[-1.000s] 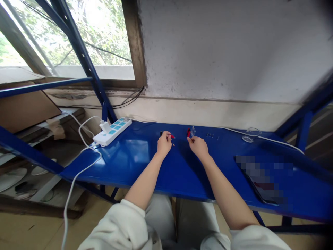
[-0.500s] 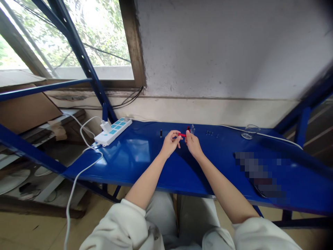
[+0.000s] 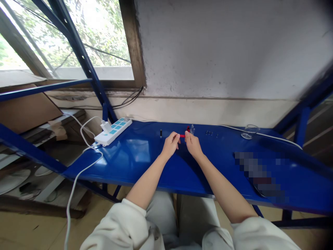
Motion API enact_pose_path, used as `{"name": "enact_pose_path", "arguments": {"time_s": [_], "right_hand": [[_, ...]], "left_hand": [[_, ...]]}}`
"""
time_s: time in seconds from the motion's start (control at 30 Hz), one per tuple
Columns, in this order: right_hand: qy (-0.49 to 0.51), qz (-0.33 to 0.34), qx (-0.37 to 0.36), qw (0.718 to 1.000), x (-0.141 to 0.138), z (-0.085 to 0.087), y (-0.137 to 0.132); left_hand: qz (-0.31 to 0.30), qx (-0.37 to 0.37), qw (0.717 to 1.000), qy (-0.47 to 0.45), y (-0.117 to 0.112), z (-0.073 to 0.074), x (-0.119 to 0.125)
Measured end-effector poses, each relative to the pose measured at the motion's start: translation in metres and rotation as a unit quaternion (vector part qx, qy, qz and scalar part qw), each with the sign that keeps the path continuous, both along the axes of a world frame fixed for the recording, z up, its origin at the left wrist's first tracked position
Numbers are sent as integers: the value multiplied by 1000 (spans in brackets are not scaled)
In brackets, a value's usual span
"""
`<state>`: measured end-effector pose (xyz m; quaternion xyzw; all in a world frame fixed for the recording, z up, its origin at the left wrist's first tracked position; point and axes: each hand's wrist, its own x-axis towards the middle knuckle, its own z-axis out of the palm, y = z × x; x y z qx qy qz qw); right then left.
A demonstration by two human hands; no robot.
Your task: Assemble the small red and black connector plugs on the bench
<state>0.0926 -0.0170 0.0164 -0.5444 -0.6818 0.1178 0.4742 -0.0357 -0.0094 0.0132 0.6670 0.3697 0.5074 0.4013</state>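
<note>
Both hands meet over the middle of the blue metal table [image 3: 135, 159]. My left hand [image 3: 170, 144] and my right hand [image 3: 193, 144] pinch the two ends of a small red piece [image 3: 183, 135] held between them, just above the surface. A small black piece [image 3: 161, 133] stands on the table to the left of my left hand. A second red bit with a small clear plastic part [image 3: 191, 129] lies just behind my right hand.
A white power strip [image 3: 112, 131] with blue sockets and a white cable lies at the table's back left. Several tiny dark parts [image 3: 209, 132] and a clear glass dish [image 3: 249, 131] sit at the back right. A blurred flat object [image 3: 260, 173] lies at the right.
My hands were apart, each at its own small piece. They have come together over the table's middle, and both now pinch one red piece. The black piece stays on the table.
</note>
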Motion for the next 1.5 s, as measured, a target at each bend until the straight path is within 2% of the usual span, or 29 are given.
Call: {"name": "enact_pose_path", "arguments": {"time_s": [0.27,0.53,0.7,0.83,0.93,1.03,1.27,1.5], "right_hand": [[-4,26,4,1000,0,2,-1],[9,90,-16,996,4,-11,10],[-11,51,-37,998,9,-19,18],[79,48,-16,996,8,-14,18],[117,74,-3,990,6,-11,18],[128,111,-24,985,4,-14,19],[156,158,-65,973,4,-18,20],[125,168,-80,975,3,-15,17]], "left_hand": [[21,-56,996,-65,3,2,-1],[108,-29,986,-126,12,-2,-4],[153,-24,977,-148,13,-1,-6],[115,-56,986,-109,14,-4,-5],[65,-63,992,-91,15,-7,-3],[39,-55,994,-89,15,-9,-2],[43,-35,997,-59,15,-9,-3],[37,-14,999,-33,11,-7,-3]]}}
